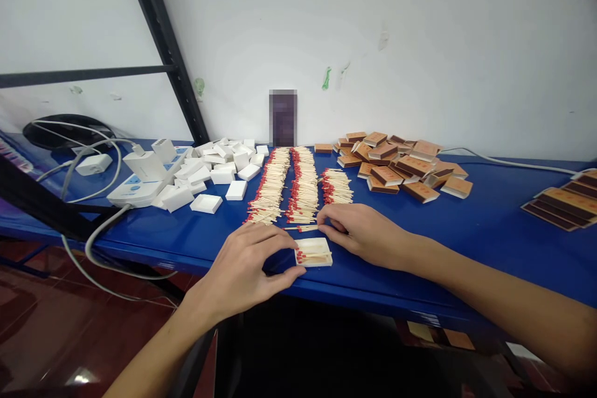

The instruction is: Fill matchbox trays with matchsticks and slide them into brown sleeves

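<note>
A small white matchbox tray (321, 263) lies near the table's front edge with several red-tipped matches (313, 257) inside. My left hand (252, 264) steadies it, thumb and forefinger at its left end. Just behind the tray, my right hand (361, 233) pinches the plain ends of a few matches (305, 228), their red heads pointing left. Beyond both hands run two long rows of matches, the left row (273, 180) and the middle row (304, 183). A shorter match pile (338, 186) sits to their right, close to my right fingers.
White empty trays (224, 161) are heaped at the back left, beside a power strip (142, 189) with chargers and cables. Brown matchbox sleeves (396, 165) are piled at the back right. Flat brown pieces (566, 202) lie far right. A black metal post (163, 43) rises at left.
</note>
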Demonstrator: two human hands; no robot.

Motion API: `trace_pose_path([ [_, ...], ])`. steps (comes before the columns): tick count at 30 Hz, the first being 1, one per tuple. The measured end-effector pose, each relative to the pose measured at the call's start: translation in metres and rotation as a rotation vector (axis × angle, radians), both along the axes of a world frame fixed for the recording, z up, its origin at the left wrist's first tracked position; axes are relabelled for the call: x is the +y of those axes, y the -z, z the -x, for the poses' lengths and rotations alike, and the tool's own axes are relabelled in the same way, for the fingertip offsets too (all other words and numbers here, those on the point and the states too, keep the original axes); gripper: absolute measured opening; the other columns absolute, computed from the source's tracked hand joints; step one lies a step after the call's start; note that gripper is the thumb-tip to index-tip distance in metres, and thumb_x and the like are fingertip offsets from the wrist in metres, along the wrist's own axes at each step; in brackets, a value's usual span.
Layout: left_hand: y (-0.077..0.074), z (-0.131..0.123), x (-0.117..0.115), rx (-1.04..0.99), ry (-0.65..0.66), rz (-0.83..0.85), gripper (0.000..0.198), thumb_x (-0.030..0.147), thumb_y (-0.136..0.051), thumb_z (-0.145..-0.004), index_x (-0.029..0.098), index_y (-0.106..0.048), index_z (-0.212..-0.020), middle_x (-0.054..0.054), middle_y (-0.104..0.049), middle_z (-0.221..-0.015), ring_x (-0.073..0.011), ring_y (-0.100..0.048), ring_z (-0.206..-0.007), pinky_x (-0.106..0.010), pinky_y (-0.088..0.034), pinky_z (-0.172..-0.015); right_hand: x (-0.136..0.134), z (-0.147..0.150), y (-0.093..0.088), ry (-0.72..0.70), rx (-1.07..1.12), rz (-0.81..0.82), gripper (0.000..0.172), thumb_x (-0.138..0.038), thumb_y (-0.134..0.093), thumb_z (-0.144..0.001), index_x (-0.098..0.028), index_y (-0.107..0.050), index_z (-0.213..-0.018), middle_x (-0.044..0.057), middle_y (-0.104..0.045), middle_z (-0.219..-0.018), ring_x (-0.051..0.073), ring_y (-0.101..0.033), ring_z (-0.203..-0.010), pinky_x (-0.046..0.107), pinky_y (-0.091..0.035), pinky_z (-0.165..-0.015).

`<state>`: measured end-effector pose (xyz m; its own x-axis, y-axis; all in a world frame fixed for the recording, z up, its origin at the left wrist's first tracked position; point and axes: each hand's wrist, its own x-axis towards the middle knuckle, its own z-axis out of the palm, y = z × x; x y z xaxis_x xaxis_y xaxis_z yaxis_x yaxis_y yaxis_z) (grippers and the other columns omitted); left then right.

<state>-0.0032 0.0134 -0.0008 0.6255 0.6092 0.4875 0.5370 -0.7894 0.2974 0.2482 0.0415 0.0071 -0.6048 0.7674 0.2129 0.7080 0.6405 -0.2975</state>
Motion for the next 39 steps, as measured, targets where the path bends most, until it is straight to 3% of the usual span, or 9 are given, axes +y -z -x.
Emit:
trace_pose_path([
  [3, 0.001, 0.001, 0.0, 0.016, 0.028, -0.015, 0.024, 0.037, -0.069, -0.087, 0.022, -0.065, -0.105, -0.002, -0.072, -0.106, -0.0184, -0.066, -0.099, -0.033, -0.049, -0.089, 0.0, 0.0, 0.0, -0.011, 0.003, -0.005, 0.011, -0.023, -0.048, -0.096, -0.02, -0.057, -0.09, 0.0, -0.059, -0.077, 0.014, -0.05, -0.063, 0.026, -0.035, -0.062],
  [8, -0.004, -0.006, -0.004, 0.117, 0.044, -0.013, 0.034, 0.039, -0.064, -0.091, 0.024, -0.06, -0.121, -0.005, -0.06, -0.133, -0.023, -0.057, -0.12, -0.039, -0.042, -0.103, -0.001, 0.0, -0.002, -0.006, -0.011, 0.016, 0.01, -0.024, -0.048, -0.096, -0.02, -0.056, -0.09, 0.0, -0.059, -0.076, 0.014, -0.05, -0.062, 0.026, -0.035, -0.061],
  [12, -0.008, -0.009, -0.004, 0.172, 0.077, 0.035, 0.03, 0.033, -0.054, -0.097, 0.024, -0.058, -0.126, -0.005, -0.064, -0.121, -0.0205, -0.059, -0.11, -0.038, -0.043, -0.099, -0.003, 0.0, -0.003, 0.019, -0.025, 0.034, 0.011, -0.025, -0.047, -0.097, -0.021, -0.055, -0.091, 0.0, -0.058, -0.074, 0.015, -0.05, -0.062, 0.026, -0.035, -0.061],
  [17, -0.013, 0.002, -0.003, 0.178, 0.02, 0.087, 0.036, 0.034, -0.061, -0.093, 0.026, -0.058, -0.127, -0.005, -0.063, -0.111, -0.0213, -0.057, -0.106, -0.038, -0.043, -0.096, -0.003, 0.0, -0.006, 0.019, -0.035, 0.047, 0.009, -0.025, -0.048, -0.096, -0.02, -0.055, -0.093, 0.0, -0.058, -0.076, 0.015, -0.051, -0.063, 0.027, -0.035, -0.061],
  [26, -0.017, 0.017, -0.003, 0.109, 0.013, 0.156, 0.04, 0.037, -0.067, -0.088, 0.028, -0.058, -0.126, -0.004, -0.063, -0.121, -0.0222, -0.056, -0.113, -0.039, -0.041, -0.102, -0.003, 0.0, -0.007, 0.024, -0.032, 0.054, 0.011, -0.025, -0.047, -0.097, -0.02, -0.057, -0.096, 0.002, -0.059, -0.078, 0.016, -0.052, -0.064, 0.028, -0.038, -0.062],
  [32, -0.02, 0.044, 0.021, 0.091, -0.203, 0.111, 0.021, 0.038, -0.054, -0.096, 0.021, -0.067, -0.097, -0.004, -0.069, -0.098, -0.0206, -0.061, -0.093, -0.034, -0.046, -0.084, -0.003, 0.0, -0.007, 0.01, -0.042, 0.072, 0.014, -0.024, -0.044, -0.098, -0.02, -0.056, -0.091, 0.001, -0.057, -0.075, 0.015, -0.049, -0.063, 0.027, -0.036, -0.061],
  [39, -0.017, 0.052, 0.027, 0.152, -0.264, 0.164, 0.024, 0.037, -0.05, -0.097, 0.022, -0.068, -0.093, -0.002, -0.067, -0.095, -0.0173, -0.059, -0.081, -0.03, -0.044, -0.075, -0.006, 0.0, -0.009, 0.019, -0.032, 0.066, 0.011, -0.022, -0.046, -0.094, -0.021, -0.052, -0.085, -0.001, -0.054, -0.071, 0.014, -0.046, -0.059, 0.026, -0.034, -0.058],
])
